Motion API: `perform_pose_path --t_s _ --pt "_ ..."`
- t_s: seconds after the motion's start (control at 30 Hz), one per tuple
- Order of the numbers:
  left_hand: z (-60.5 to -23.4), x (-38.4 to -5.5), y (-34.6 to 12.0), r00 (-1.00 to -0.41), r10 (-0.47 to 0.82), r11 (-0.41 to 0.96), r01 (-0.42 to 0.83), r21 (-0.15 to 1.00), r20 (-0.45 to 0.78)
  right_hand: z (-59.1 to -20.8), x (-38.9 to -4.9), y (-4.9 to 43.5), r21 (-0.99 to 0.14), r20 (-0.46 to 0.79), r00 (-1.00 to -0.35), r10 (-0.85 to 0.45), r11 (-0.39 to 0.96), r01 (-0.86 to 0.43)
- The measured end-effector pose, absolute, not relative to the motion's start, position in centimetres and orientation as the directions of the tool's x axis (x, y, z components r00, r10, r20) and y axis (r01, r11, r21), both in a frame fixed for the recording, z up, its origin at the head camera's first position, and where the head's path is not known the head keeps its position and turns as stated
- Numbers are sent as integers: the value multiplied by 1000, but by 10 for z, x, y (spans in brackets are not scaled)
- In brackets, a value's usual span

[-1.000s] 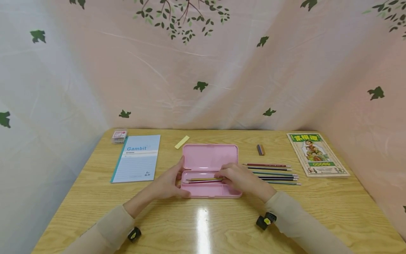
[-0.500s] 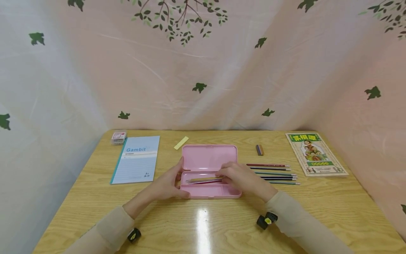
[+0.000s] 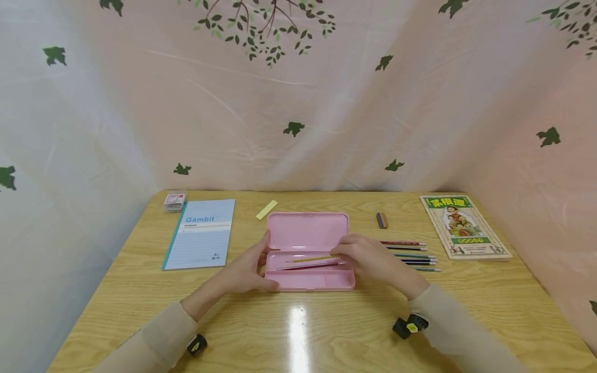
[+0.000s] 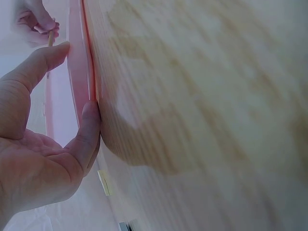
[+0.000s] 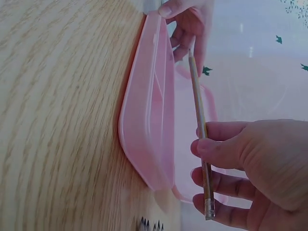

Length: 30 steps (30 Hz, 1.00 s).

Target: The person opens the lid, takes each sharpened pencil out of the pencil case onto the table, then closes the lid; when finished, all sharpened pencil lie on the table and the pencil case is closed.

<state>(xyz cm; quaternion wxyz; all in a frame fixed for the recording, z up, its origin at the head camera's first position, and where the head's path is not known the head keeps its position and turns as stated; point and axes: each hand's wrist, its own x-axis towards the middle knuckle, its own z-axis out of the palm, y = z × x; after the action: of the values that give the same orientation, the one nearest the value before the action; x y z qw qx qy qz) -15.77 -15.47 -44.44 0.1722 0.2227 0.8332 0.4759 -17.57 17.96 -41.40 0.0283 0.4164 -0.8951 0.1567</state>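
A pink pencil case [image 3: 303,281] lies open on the table, its lid folded back. My left hand [image 3: 244,269] holds the case's left end, thumb at the front edge and fingers round the far side. Between the thumb and fingers of my right hand [image 5: 255,168] is a yellow pencil [image 5: 198,101], pinched near its metal-capped end. In the head view my right hand [image 3: 368,259] is over the case's right end, with the pencil slanting across the rear compartment. A dark red pencil [image 3: 303,267] lies in that compartment below it.
Several pencils [image 3: 415,255] lie right of the case, partly behind my right hand. Farther back is a small brown block [image 3: 382,220], with an illustrated book [image 3: 466,228] at right. At left are a notebook [image 3: 200,235], a small box [image 3: 174,202] and a yellow strip [image 3: 267,210].
My right hand has moved right with the yellow pencil, which now shows apart from the dark red one in the case. The left hand has stayed on the case's left end.
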Motion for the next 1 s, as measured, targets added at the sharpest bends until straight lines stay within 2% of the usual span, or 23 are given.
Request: perform_pose_path --t_s 0.17,0.43,0.63,0.83,1.0 --pt "-444 -158 -155 -845 529 454 202 868 -80 -415 -175 191 -236 202 -652 -731 610 -756" --pt "-444 -158 -154 -843 532 452 202 869 -81 -415 -176 212 -323 204 -657 -726 583 -745" --pt "-444 -159 -154 -841 534 441 191 877 -85 -413 -174 226 -321 207 -655 -727 582 -747" --pt "-445 -159 -154 -838 539 426 186 885 -84 -413 -174 248 -335 287 -629 -723 539 -773" --pt "-445 -160 -154 -839 537 432 188 882 -84 -411 -173 272 -395 314 -627 -713 502 -769"
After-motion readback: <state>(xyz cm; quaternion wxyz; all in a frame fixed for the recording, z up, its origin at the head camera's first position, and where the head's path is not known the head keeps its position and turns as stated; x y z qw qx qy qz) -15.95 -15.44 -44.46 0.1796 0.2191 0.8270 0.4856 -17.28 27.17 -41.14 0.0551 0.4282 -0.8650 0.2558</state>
